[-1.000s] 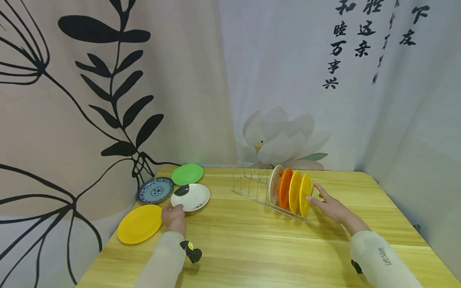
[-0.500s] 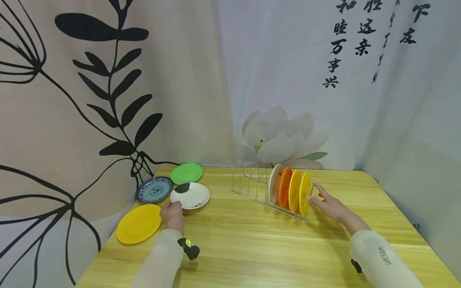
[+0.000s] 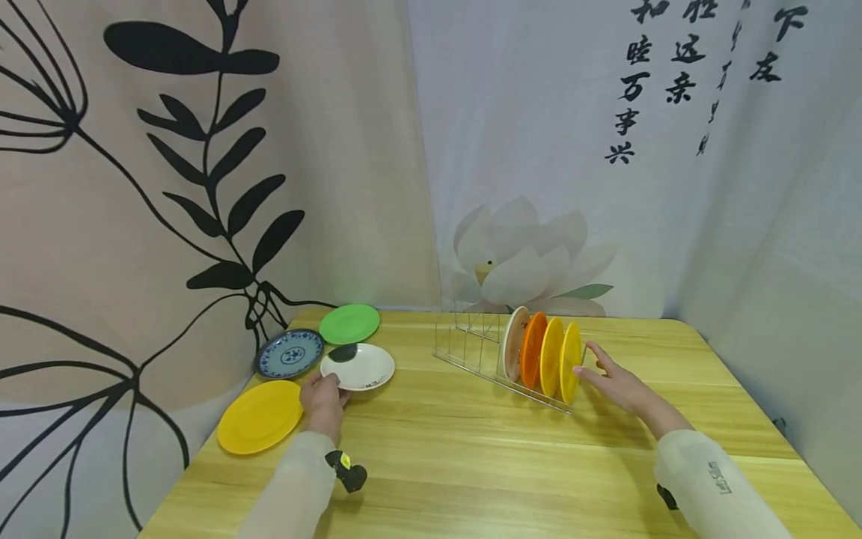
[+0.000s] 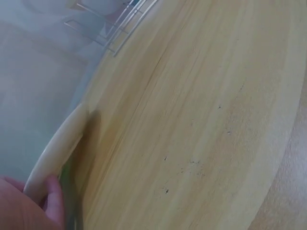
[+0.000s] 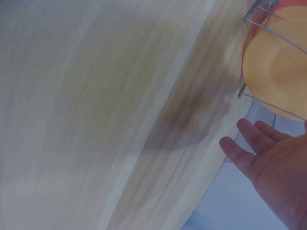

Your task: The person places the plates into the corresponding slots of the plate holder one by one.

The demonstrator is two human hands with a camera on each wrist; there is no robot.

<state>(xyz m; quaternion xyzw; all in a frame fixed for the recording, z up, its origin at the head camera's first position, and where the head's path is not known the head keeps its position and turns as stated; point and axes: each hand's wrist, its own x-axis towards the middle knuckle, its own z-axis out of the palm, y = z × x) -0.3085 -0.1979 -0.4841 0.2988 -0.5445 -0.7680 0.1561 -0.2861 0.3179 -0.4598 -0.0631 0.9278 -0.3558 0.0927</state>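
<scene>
My left hand (image 3: 323, 404) pinches the near-left rim of a white plate (image 3: 367, 368) with a dark patch. In the left wrist view the plate (image 4: 57, 148) appears edge-on over the table, with a shadow below it and the thumb and fingers on its rim. At the right end of a wire dish rack (image 3: 471, 367), my right hand (image 3: 616, 385) has its fingers extended beside the outermost yellow plate (image 3: 571, 363). The rack holds another yellow plate (image 3: 552, 358), an orange plate (image 3: 533, 352) and a pale plate (image 3: 515, 346), all on edge.
On the left of the wooden table (image 3: 431, 464), a yellow plate (image 3: 259, 418), a blue patterned plate (image 3: 289, 354) and a green plate (image 3: 349, 324) lie flat. The rack's left slots hold no plates. A printed curtain (image 3: 350, 187) stands behind the table.
The white plate has shifted very slightly right in my left hand, and more of the fingers shows beneath its rim. My right hand and the rack stay in place.
</scene>
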